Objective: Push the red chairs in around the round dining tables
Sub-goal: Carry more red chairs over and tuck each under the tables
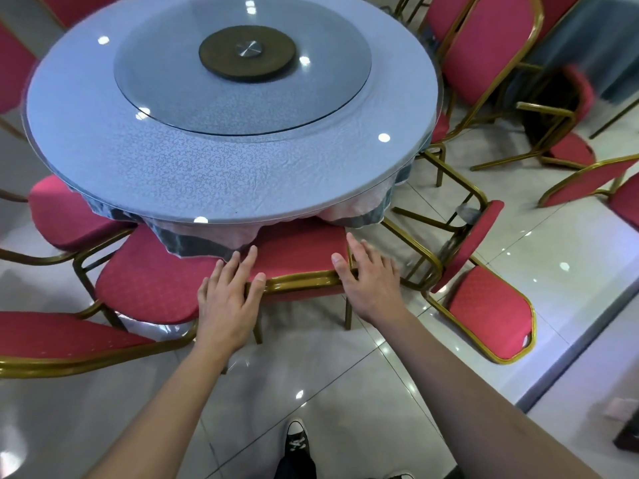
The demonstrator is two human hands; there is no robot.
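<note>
One round desk [138,174] fills the middle, with at least nine red chairs around it and beyond. The nearest red chair [297,254] faces the desk, its seat under the rim. Two hands: left hand [224,305] and right hand [370,281] rest flat-fingered on its gold top rail [301,281], each grip wide.

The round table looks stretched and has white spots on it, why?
Head view: the wide-angle lens bows the round table; the white spots are lights reflected in its glass top; the shiny floor glares too; chairs at the right edge are blurred.
</note>
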